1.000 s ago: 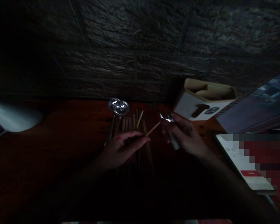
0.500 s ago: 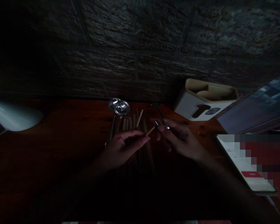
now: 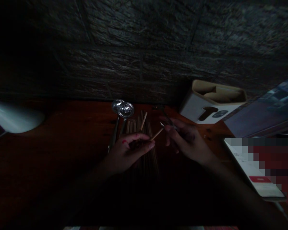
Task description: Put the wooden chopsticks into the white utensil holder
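Observation:
My left hand (image 3: 132,151) is closed around a pair of wooden chopsticks. One chopstick (image 3: 144,120) points up and away; the other chopstick (image 3: 156,134) angles toward my right hand. Below and behind lie several more chopsticks (image 3: 151,150), side by side on the table, their near ends lost in the dark. My right hand (image 3: 183,139) pinches a metal fork (image 3: 162,124), mostly hidden by the fingers, its bright end close to the chopstick's tip. Another dark fork (image 3: 158,108) lies just beyond that hand. Left of the chopsticks rest two metal ladles, the front a slotted ladle (image 3: 126,110).
A white utensil holder (image 3: 212,110) with a beige rim stands at the back right against the stone wall (image 3: 144,64). A tablet-like screen (image 3: 256,174) sits at the right. A pale rounded object (image 3: 16,118) is at the far left of the wooden table (image 3: 69,134).
The fork has turned within my right hand, so its tines, plain earlier, now barely show. My left hand and its chopsticks have hardly moved.

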Action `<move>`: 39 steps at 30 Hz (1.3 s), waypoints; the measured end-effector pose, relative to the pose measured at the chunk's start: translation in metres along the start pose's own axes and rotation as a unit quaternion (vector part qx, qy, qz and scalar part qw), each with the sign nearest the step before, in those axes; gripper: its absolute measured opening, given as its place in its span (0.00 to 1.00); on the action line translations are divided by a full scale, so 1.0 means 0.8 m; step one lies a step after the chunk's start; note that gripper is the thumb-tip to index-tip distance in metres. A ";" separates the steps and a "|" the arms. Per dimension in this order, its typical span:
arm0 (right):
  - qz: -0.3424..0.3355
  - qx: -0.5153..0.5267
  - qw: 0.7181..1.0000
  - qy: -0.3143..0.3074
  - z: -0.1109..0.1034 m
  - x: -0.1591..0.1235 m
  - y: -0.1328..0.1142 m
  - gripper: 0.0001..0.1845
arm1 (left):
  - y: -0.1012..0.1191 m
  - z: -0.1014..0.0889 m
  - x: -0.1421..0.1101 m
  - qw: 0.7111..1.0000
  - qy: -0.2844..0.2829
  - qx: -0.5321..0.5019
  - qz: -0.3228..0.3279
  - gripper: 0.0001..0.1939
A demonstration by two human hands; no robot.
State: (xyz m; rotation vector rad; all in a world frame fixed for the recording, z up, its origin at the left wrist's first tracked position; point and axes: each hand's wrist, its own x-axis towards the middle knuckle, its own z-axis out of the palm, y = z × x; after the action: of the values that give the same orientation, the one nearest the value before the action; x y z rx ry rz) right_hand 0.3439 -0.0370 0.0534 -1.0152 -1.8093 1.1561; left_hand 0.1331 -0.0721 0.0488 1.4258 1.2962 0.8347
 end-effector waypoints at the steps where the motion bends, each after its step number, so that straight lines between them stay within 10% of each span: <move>1: -0.007 -0.005 1.000 -0.008 0.000 -0.001 0.000 0.25 | 0.000 0.000 0.000 1.000 0.004 -0.001 0.005 0.15; 24: -0.051 -0.238 0.964 0.108 -0.013 0.013 0.012 0.19 | -0.001 -0.001 0.001 1.000 0.003 -0.018 0.002 0.15; 39: -0.011 0.043 0.991 0.124 -0.018 0.020 0.008 0.21 | 0.003 -0.003 0.004 0.999 -0.001 -0.032 -0.011 0.17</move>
State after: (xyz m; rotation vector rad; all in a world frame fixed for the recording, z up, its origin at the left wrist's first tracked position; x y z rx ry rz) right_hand 0.3515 -0.0158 0.0549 -1.0378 -1.5583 1.0348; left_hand 0.1324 -0.0683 0.0509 1.3605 1.2708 0.8533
